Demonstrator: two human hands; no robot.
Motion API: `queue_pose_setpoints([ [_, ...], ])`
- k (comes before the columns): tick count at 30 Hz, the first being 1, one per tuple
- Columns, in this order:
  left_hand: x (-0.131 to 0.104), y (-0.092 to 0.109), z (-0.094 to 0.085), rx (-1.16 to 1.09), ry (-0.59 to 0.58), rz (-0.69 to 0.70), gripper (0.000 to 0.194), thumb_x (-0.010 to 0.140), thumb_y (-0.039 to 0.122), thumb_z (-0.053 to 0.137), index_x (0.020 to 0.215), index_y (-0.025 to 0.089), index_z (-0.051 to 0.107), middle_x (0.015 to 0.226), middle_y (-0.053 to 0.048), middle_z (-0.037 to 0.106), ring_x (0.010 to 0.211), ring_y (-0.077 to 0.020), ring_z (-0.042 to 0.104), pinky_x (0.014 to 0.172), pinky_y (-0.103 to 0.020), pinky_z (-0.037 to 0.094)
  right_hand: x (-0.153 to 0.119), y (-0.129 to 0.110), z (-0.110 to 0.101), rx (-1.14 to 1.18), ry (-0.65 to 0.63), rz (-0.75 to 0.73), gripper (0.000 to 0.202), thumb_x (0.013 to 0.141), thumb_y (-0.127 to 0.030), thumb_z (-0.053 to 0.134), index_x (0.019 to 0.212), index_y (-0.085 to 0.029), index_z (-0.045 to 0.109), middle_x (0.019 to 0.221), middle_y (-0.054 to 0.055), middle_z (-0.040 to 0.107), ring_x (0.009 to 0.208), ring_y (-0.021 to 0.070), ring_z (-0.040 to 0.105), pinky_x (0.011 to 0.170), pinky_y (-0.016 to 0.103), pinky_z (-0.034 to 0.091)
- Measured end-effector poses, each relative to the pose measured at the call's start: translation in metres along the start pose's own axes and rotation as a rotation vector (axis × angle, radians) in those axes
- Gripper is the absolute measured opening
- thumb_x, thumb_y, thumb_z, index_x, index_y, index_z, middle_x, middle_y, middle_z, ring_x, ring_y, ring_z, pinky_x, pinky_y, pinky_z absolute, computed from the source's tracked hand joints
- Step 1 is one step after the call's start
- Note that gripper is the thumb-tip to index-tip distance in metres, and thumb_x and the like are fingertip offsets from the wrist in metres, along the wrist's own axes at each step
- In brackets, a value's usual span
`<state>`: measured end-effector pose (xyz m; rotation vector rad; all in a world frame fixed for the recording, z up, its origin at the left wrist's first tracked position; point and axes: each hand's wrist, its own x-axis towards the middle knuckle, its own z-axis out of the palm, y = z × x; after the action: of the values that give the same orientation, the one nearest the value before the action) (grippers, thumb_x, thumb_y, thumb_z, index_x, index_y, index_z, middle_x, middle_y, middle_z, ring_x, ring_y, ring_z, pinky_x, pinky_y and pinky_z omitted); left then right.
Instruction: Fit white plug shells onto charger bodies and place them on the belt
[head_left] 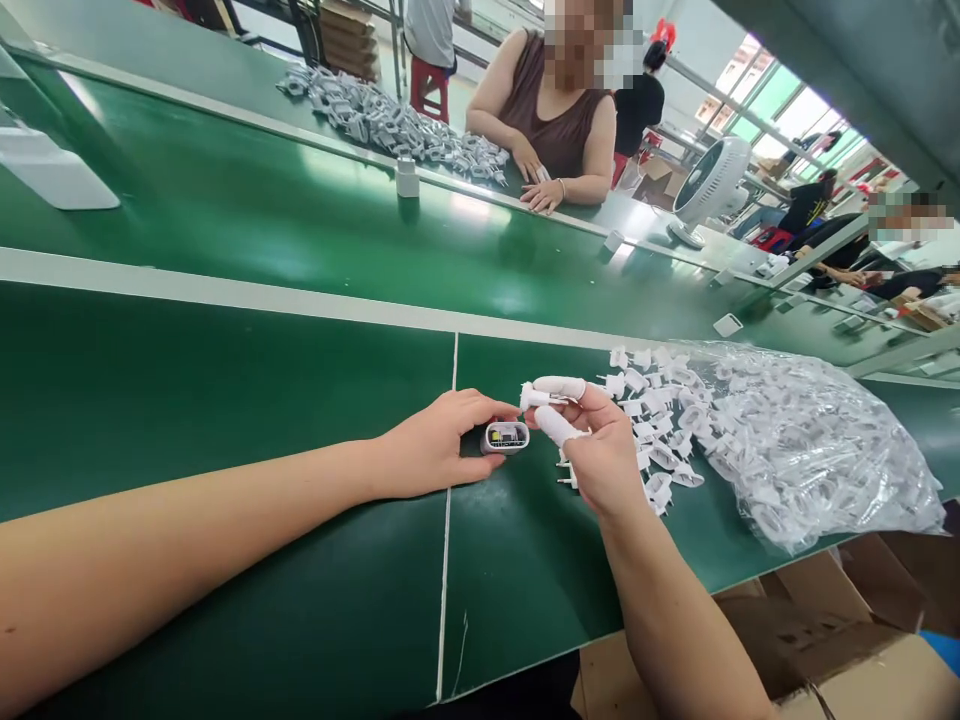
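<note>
A small white charger housing (pixel 505 437) stands on the green bench, its open top showing electronic parts inside. My left hand (pixel 442 440) is closed around it, thumb and fingers on its sides. Just above and to its right, my right hand (pixel 592 430) pinches a white plug cap (pixel 534 397) with metal pins. White finger covers are on the thumb and a finger of that hand. Right of it lie several loose white plug caps (pixel 660 420), spilling from a clear plastic bag (pixel 832 450) full of the same parts.
Beyond a pale rail, a green conveyor belt (pixel 300 215) carries a few white housings (pixel 407 178). Across it a person (pixel 555 120) sits by a heap of white parts (pixel 397 125). A white fan (pixel 709 185) stands there. Cardboard boxes (pixel 840 640) are below the bench's right edge.
</note>
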<state>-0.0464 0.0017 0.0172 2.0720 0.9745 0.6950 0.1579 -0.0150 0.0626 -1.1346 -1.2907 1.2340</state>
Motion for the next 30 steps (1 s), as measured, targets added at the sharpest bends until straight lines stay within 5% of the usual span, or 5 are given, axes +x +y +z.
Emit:
queue_pose_setpoints([
  [4,0.002,-0.003,0.000,-0.065,0.017,-0.027,0.040,0.080,0.050,0.074,0.111,0.025,0.071,0.112,-0.006,0.072,0.103,-0.0271,0.064,0.092,-0.040,0.053,-0.001,0.003,-0.001,-0.213,0.007,-0.224,0.007,0.083,-0.026,0.073,0.089,-0.024,0.070,0.095,0.002,0.071,0.089,0.0180,0.070,0.082,0.036,0.060],
  [9,0.003,-0.003,0.000,-0.076,0.054,0.076,0.025,0.086,0.041,0.070,0.103,0.024,0.075,0.107,-0.005,0.075,0.102,-0.0249,0.066,0.094,-0.038,0.053,-0.007,0.004,-0.004,-0.465,0.077,-0.369,0.031,0.087,-0.022,0.074,0.116,-0.028,0.066,0.101,0.002,0.070,0.089,0.0167,0.069,0.086,0.035,0.059],
  [13,0.003,-0.005,0.001,-0.071,0.052,0.065,0.024,0.087,0.042,0.071,0.102,0.024,0.075,0.107,-0.005,0.076,0.102,-0.0251,0.066,0.093,-0.037,0.054,-0.012,-0.002,-0.006,-0.698,-0.060,-0.485,0.016,0.091,-0.018,0.069,0.104,-0.027,0.070,0.091,0.001,0.072,0.081,0.0168,0.066,0.075,0.032,0.057],
  [17,0.003,-0.005,0.001,-0.065,0.055,0.076,0.024,0.087,0.043,0.070,0.099,0.024,0.076,0.103,-0.004,0.075,0.099,-0.0243,0.065,0.090,-0.035,0.054,-0.012,-0.004,-0.005,-0.895,-0.182,-0.629,0.025,0.096,-0.011,0.055,0.110,-0.026,0.070,0.085,0.004,0.070,0.084,0.0198,0.062,0.075,0.035,0.054],
  [30,0.003,-0.006,0.001,-0.082,0.047,0.083,0.021,0.087,0.038,0.072,0.097,0.020,0.076,0.103,-0.005,0.073,0.098,-0.0217,0.063,0.088,-0.033,0.052,-0.006,0.005,0.000,-0.814,-0.143,-0.701,0.027,0.095,-0.009,0.059,0.115,-0.026,0.066,0.090,0.002,0.073,0.081,0.0174,0.062,0.073,0.031,0.054],
])
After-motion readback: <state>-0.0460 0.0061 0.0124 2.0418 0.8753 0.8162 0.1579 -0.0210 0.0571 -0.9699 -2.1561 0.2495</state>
